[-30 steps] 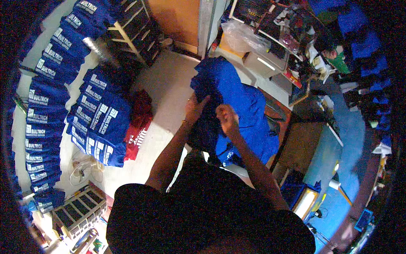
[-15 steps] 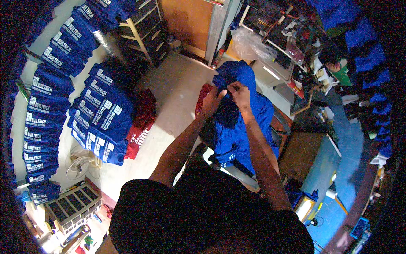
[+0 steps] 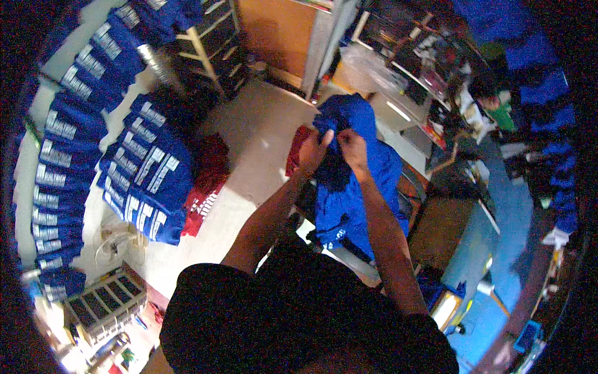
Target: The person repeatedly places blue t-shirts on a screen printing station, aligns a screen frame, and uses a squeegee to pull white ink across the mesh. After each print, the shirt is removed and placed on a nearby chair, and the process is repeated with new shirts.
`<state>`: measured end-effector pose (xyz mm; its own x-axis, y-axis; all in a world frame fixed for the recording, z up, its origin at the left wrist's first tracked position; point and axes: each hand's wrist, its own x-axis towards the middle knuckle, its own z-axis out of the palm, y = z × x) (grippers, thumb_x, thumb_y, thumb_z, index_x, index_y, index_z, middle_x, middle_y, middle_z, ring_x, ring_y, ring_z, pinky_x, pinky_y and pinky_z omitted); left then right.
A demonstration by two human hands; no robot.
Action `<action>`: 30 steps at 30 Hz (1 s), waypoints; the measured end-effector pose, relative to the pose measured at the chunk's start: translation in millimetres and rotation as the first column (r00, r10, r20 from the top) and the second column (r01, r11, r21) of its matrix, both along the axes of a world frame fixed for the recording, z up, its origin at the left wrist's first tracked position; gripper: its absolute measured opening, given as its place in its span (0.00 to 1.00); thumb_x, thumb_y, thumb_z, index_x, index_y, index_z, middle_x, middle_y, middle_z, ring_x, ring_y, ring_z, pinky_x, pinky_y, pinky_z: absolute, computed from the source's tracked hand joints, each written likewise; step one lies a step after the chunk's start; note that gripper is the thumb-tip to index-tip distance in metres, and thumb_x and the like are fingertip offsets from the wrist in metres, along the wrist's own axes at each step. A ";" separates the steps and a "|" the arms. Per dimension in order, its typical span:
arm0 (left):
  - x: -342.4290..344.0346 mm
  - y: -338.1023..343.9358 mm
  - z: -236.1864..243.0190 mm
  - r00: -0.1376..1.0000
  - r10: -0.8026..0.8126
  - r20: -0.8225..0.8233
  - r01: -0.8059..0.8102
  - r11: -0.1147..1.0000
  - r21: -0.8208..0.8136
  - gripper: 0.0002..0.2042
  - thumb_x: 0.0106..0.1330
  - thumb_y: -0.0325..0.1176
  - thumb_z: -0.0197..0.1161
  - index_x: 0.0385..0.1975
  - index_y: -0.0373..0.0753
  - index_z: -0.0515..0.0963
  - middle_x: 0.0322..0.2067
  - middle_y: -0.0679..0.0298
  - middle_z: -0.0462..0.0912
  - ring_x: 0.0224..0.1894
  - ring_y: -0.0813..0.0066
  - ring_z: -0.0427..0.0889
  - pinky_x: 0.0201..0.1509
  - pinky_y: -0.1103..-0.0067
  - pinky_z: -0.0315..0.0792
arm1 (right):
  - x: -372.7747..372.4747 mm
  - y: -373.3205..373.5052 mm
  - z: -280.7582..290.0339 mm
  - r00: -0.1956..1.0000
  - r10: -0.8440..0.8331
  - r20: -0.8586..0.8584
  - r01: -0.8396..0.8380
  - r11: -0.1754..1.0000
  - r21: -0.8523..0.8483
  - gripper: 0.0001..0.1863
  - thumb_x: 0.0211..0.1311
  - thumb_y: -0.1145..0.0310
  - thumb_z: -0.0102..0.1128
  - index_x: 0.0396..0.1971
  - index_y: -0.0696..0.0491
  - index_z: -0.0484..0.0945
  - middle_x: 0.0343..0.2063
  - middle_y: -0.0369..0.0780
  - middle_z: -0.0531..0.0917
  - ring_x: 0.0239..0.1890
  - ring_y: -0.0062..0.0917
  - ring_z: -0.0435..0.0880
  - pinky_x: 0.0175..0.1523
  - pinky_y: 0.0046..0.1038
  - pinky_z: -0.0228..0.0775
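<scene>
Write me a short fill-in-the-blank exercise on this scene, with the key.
1. The left hand and right hand are at a garment coloured ____.
2. A small patch of red cloth shows just beside the ____ hand.
3. The blue shirts at the picture's left carry ____ prints.

Missing words: blue; left; white.

Fingers (image 3: 346, 138) on blue fabric (image 3: 341, 207); red fabric (image 3: 295, 153)
</scene>
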<state>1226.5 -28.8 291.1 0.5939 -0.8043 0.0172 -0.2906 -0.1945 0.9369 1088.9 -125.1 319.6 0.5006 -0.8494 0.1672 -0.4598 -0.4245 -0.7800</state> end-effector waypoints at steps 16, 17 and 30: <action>2.0 8.2 9.8 0.993 -0.048 -0.104 0.066 0.981 0.184 0.32 0.76 0.65 0.47 0.56 0.38 0.73 0.47 0.40 0.84 0.52 0.36 0.83 0.55 0.49 0.75 | -27.3 -37.9 -10.5 0.973 0.121 0.195 -0.145 0.983 0.114 0.11 0.70 0.62 0.66 0.42 0.53 0.79 0.27 0.34 0.81 0.29 0.19 0.76 0.35 0.27 0.71; 1.4 7.6 9.4 0.992 -0.070 -0.105 0.090 0.974 0.207 0.32 0.76 0.65 0.47 0.56 0.37 0.73 0.47 0.40 0.84 0.52 0.36 0.83 0.55 0.49 0.75 | -28.7 -37.9 -10.1 0.958 0.062 0.278 -0.111 0.980 0.163 0.11 0.70 0.62 0.66 0.42 0.54 0.79 0.26 0.34 0.81 0.28 0.19 0.76 0.34 0.27 0.70; 0.9 13.3 14.2 0.999 -0.038 0.030 0.042 0.987 -0.157 0.39 0.66 0.68 0.61 0.60 0.35 0.74 0.49 0.43 0.85 0.52 0.43 0.84 0.59 0.54 0.75 | -39.3 -47.3 -10.3 0.999 -0.039 0.032 0.040 0.999 -0.019 0.02 0.64 0.75 0.65 0.33 0.54 0.81 0.27 0.37 0.82 0.29 0.25 0.80 0.39 0.29 0.74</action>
<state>1227.4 -15.4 305.3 0.5587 -0.8135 0.1613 -0.3204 -0.0324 0.9467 1049.5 -172.4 309.4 0.4611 -0.8646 0.1994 -0.4514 -0.4221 -0.7862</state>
